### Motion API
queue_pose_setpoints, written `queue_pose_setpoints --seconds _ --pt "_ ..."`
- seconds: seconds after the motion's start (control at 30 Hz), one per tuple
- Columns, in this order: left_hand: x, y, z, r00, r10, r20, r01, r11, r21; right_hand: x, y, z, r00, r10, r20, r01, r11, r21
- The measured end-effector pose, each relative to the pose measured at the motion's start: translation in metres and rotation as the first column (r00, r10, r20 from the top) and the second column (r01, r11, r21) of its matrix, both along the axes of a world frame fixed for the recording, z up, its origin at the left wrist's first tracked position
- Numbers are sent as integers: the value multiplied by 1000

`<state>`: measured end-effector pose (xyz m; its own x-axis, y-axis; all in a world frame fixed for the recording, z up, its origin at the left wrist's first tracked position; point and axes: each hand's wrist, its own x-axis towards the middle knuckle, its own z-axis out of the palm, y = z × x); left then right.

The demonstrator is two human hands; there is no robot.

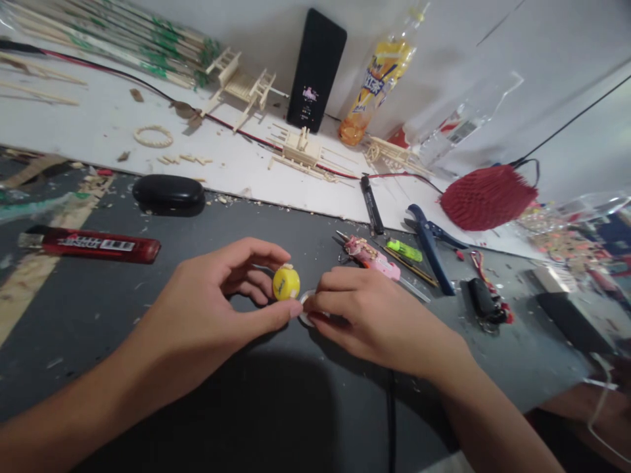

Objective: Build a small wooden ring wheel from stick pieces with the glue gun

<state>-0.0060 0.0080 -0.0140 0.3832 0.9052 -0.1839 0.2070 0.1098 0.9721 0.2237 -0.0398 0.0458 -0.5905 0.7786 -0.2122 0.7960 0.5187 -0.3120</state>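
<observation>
A yellow bottle cap (286, 284) with dark lettering sits between the thumb and forefinger of my left hand (231, 289). Small pale bits show at the cap's upper edge and lower right. Close beside it, my right hand (374, 315) pinches a whitish, round-edged thing (306, 316), mostly hidden behind the fingers; its kind I cannot make out. My left thumb tip comes right up to this whitish thing. Both hands are over the dark grey table (207, 387).
Behind stand small wooden stick models (300, 148), a black upright box (315, 72) and a drink bottle (377, 85). A black case (168, 192) and red bottle (98, 244) lie left. Pink pliers (369, 256), a green marker (404, 249) and blue cutters (431, 246) lie right.
</observation>
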Motion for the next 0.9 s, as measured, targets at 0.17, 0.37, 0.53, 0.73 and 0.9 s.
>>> queue_pose_setpoints --seconds 0.17,0.37,0.53,0.73,0.9 --pt "-2 0 -2 1000 -12 8 12 1000 6 -3 1 -11 999 -34 -32 36 997 68" --pt "-2 -4 1 1000 -7 25 6 999 44 1 0 -3 954 -117 -275 143 987 76" --pt "-6 -11 4 999 19 50 -28 981 190 0 -11 18 728 -460 -509 427 884 -188" --pt "-15 -20 7 999 48 6 -45 871 489 -21 -23 6 132 -620 -773 457 730 -508" --pt "-18 -24 12 996 52 -69 13 700 714 -34 -31 -11 24 -609 -793 484 701 -524"
